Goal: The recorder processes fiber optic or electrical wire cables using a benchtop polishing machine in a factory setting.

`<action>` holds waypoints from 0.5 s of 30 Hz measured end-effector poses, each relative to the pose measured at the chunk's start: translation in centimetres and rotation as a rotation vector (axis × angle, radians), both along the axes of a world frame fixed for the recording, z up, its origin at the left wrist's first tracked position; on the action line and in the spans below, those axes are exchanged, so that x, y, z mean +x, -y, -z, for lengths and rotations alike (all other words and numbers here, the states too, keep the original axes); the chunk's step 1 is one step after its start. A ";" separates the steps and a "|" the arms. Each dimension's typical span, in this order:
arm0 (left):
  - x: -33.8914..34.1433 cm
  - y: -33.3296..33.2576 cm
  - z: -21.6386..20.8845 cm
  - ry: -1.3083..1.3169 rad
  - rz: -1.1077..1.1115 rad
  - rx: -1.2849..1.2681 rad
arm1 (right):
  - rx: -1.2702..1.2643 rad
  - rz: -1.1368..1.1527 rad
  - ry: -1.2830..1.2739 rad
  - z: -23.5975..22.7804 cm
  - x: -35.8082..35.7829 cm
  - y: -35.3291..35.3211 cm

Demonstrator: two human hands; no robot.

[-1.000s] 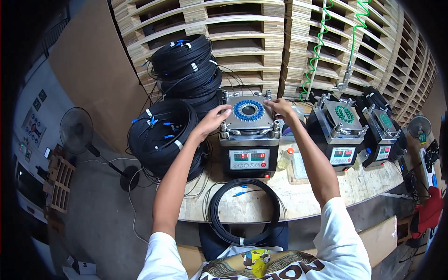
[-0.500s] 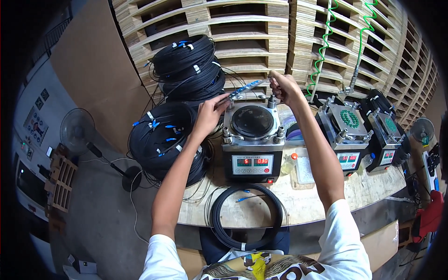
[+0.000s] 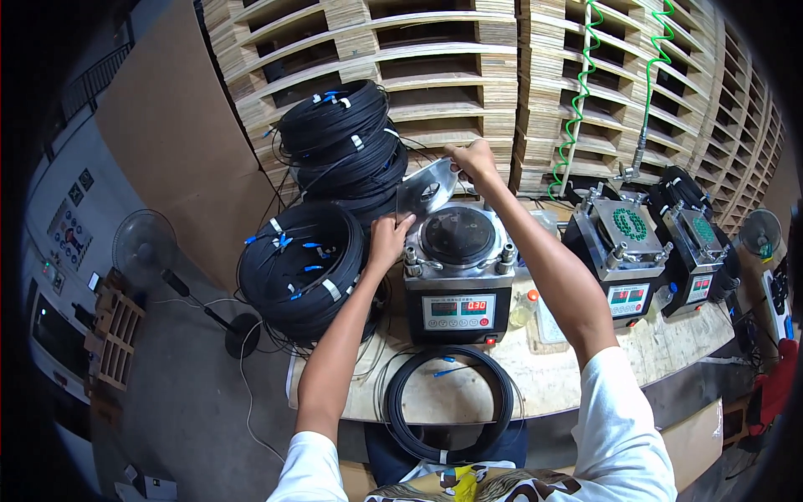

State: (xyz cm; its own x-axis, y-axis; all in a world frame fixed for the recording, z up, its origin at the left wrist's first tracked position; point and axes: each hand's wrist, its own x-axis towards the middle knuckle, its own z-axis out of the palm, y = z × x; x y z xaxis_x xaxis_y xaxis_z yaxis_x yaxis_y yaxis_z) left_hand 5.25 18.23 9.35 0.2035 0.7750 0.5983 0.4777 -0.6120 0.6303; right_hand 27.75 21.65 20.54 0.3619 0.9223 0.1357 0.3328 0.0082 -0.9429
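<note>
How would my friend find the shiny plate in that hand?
Find the wall of stacked wooden pallets, then the leftmost black machine on the bench before it. Above that machine's back left corner, the right hand grips a shiny metal plate with a round hole. The flat plates on the other machines carry green pieces; this one is tilted up.

Red digits [image 3: 477, 306] on machine display [image 3: 458, 312], shirt lettering [image 3: 525, 492]
</note>
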 end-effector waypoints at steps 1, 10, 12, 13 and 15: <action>0.0 0.0 -0.3 0.000 0.001 0.001 | 0.009 0.018 0.064 0.1 0.1 -0.5; -0.7 -3.3 1.6 0.164 0.010 -0.309 | -0.169 0.026 0.373 -2.6 -2.1 -4.6; -1.0 -3.1 1.9 0.213 0.003 -0.329 | -0.164 0.023 0.379 -2.5 -3.4 -5.1; -1.0 -3.1 1.9 0.260 0.018 -0.348 | -0.162 0.041 0.386 -2.5 -3.6 -5.4; -1.1 -3.4 2.1 0.239 0.014 -0.378 | -0.159 0.030 0.373 -2.4 -3.6 -6.1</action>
State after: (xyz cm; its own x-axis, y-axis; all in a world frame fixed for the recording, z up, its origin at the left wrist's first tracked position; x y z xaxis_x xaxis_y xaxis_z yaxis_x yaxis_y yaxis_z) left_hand 4.14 21.60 7.22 0.1057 0.9464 0.3051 0.2848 -0.3228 0.9026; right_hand 24.17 27.79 22.95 0.3415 0.9323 0.1190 0.6505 -0.1431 -0.7459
